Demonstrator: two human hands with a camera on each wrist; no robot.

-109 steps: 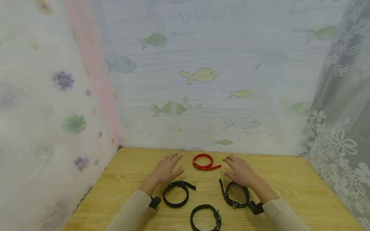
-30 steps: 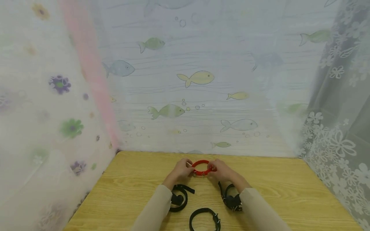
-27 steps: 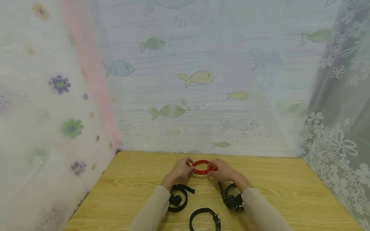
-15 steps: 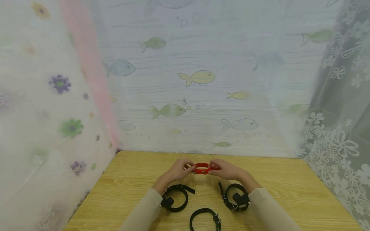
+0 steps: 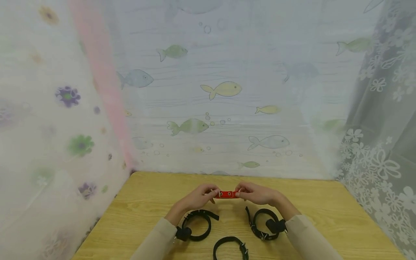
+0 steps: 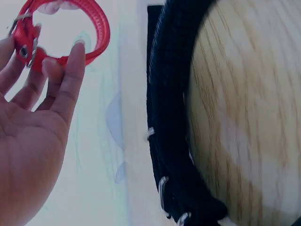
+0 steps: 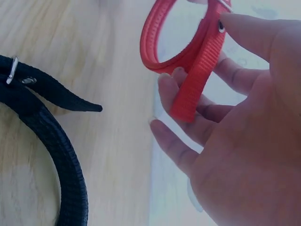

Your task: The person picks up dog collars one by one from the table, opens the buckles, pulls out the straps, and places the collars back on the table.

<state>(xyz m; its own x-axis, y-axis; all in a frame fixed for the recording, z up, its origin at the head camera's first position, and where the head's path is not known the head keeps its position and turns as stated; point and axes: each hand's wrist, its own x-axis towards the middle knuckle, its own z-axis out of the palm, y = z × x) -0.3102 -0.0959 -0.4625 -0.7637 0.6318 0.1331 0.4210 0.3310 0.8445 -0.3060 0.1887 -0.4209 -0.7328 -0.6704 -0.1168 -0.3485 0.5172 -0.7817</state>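
Observation:
A red buckled collar [image 5: 227, 195] is held between both hands near the table's far side, its metal eyelets facing the head camera. My left hand [image 5: 198, 196] pinches the collar's left end, beside the metal buckle seen in the left wrist view. At its right end, my right hand [image 5: 258, 194] pinches it between thumb and fingers. In the right wrist view the loose strap tail [image 7: 190, 101] lies across the fingers. Three black collars rest nearer on the table: one left [image 5: 209, 228], one right [image 5: 273, 237] and one in front [image 5: 230, 238], cut off by the lower edge.
The wooden table [image 5: 146, 191] ends at a fish-printed curtain [image 5: 227, 108] behind, with a flowered curtain [image 5: 48, 126] on the left and lace [image 5: 370, 162] on the right. Black wrist cameras [image 5: 183, 233] hang low beside the left and right black collars.
Both hands have come inward from above the table and gripped the red collar, which lay flat. Since then it has tilted so its buckled side faces the head camera. The black collars stayed put.

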